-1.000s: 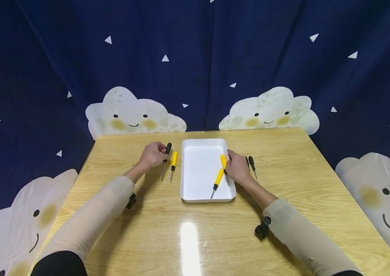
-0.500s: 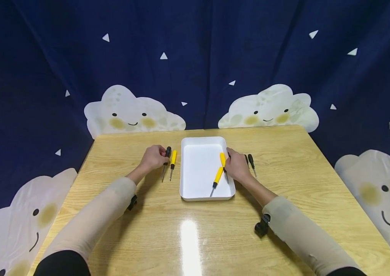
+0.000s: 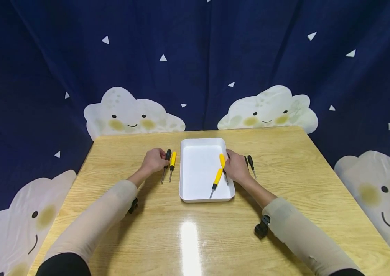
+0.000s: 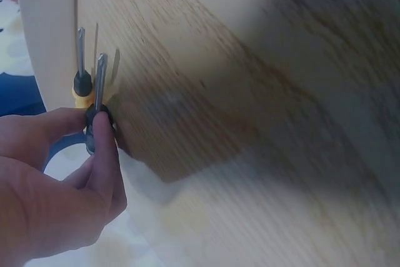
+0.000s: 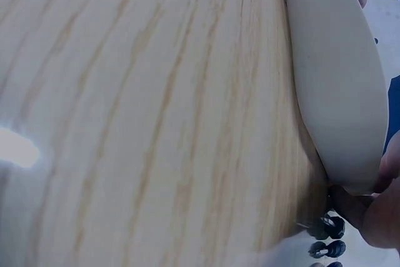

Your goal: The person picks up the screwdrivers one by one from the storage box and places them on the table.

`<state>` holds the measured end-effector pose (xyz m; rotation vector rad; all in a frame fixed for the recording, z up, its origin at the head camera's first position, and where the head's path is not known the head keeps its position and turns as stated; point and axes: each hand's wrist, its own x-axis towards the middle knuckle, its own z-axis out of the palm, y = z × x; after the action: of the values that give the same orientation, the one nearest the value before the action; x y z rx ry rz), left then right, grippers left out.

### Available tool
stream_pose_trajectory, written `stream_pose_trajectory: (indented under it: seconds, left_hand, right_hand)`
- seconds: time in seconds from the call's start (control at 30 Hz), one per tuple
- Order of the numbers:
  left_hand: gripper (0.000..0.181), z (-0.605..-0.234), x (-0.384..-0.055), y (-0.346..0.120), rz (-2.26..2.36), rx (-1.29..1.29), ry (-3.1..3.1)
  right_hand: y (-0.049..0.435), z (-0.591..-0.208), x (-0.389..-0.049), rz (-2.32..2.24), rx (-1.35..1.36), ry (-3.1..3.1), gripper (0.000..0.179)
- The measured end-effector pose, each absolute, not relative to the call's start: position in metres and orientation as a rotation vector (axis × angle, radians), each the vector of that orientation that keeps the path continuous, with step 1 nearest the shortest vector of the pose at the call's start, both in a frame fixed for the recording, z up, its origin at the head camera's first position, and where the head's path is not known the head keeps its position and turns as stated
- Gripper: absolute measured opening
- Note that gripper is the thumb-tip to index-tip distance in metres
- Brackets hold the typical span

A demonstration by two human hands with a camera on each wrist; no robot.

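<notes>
My left hand (image 3: 154,160) pinches a black-handled screwdriver (image 3: 168,155) between thumb and fingers, its metal shaft pointing toward me. Right alongside it lies a yellow-handled screwdriver (image 3: 173,158) on the table; the left wrist view shows the two shafts side by side, with the black screwdriver (image 4: 100,82) nearer the camera. My right hand (image 3: 237,168) grips the right wall of a white tray (image 3: 190,200), fingers outside and thumb at the inner side. Inside the tray rest two yellow screwdrivers, one angled near the front (image 3: 217,177) and another (image 3: 222,159) partly covered by my hand.
Just right of my right hand, black-handled screwdrivers (image 3: 251,161) lie on the wooden table (image 3: 146,237). A dark blue curtain (image 3: 195,65) with cloud shapes stands behind and around the table. Each sleeve carries a small black camera, such as the right one (image 3: 262,227).
My left hand has moved down and slightly toward me, bringing the black screwdriver beside the yellow one, more parallel to it. My right hand stays on the tray wall.
</notes>
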<state>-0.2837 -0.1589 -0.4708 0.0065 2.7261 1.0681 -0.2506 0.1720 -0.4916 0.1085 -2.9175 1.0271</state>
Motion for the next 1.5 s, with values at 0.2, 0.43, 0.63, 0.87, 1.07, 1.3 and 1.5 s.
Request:
stream_pose_trajectory:
  seconds: [0.2, 0.43, 0.63, 0.87, 1.07, 1.3, 1.5]
  left_hand:
    - [0.029, -0.470, -0.282, -0.159, 1.052, -0.017, 2.741]
    - [0.032, -0.469, -0.279, -0.160, 1.024, -0.009, 2.778]
    - [0.035, -0.469, -0.278, -0.161, 1.050, -0.005, 2.767]
    - [0.038, -0.465, -0.280, -0.165, 0.990, 0.015, 2.809]
    - [0.050, -0.445, -0.284, -0.166, 0.998, 0.026, 2.831]
    - [0.057, -0.429, -0.292, -0.164, 1.075, 0.100, 2.818]
    - [0.058, -0.415, -0.290, -0.156, 1.078, 0.160, 2.830]
  right_hand:
    - [0.171, -0.492, -0.251, 1.025, 0.110, -2.909, 0.051]
    - [0.169, -0.490, -0.251, 1.023, 0.107, -2.915, 0.051]
    - [0.168, -0.489, -0.251, 1.031, 0.105, -2.910, 0.051]
    - [0.167, -0.490, -0.252, 1.035, 0.112, -2.906, 0.051]
    - [0.168, -0.490, -0.251, 1.040, 0.130, -2.898, 0.051]
    - [0.172, -0.490, -0.249, 1.035, 0.124, -2.904, 0.051]
    - [0.171, -0.489, -0.248, 1.038, 0.123, -2.910, 0.051]
